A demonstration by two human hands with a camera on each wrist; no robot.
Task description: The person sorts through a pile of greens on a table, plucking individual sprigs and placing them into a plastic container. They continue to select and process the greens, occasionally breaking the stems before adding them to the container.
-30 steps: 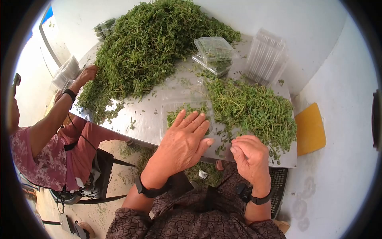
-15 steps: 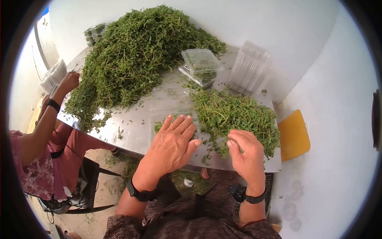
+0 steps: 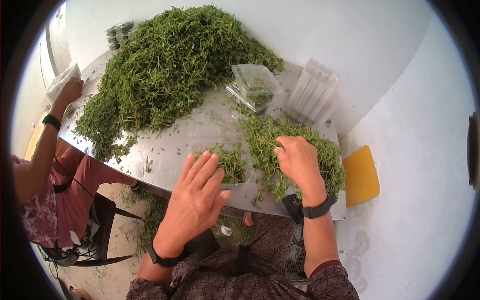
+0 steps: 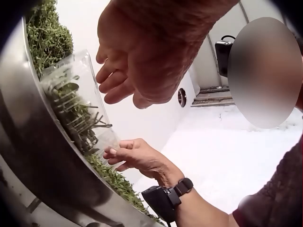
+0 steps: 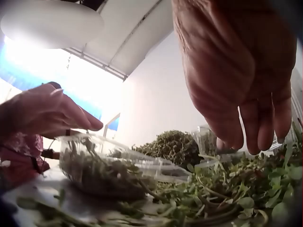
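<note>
An open clear plastic container (image 3: 196,146) with green sprigs (image 3: 231,162) in it lies near the table's front edge. My left hand (image 3: 193,205), fingers straight, is over its near left side; the left wrist view shows this hand (image 4: 142,61) apart from the container (image 4: 90,71). To the right, my right hand (image 3: 300,162) hangs over the smaller heap of sprigs (image 3: 322,155), fingers bent slightly downward. In the right wrist view its fingertips are just above or at the sprigs (image 5: 227,189), and nothing shows in its grasp.
A large green heap (image 3: 165,65) covers the back left of the metal table (image 3: 170,155). Filled containers (image 3: 255,85) and a stack of empty ones (image 3: 312,92) stand at the back right. Another person's arm (image 3: 42,145) reaches in at left. A yellow board (image 3: 361,175) stands at right.
My left hand has lifted off the sprigs in the container and drawn back left. My right hand has moved forward over the smaller heap. The other person's hand has shifted left.
</note>
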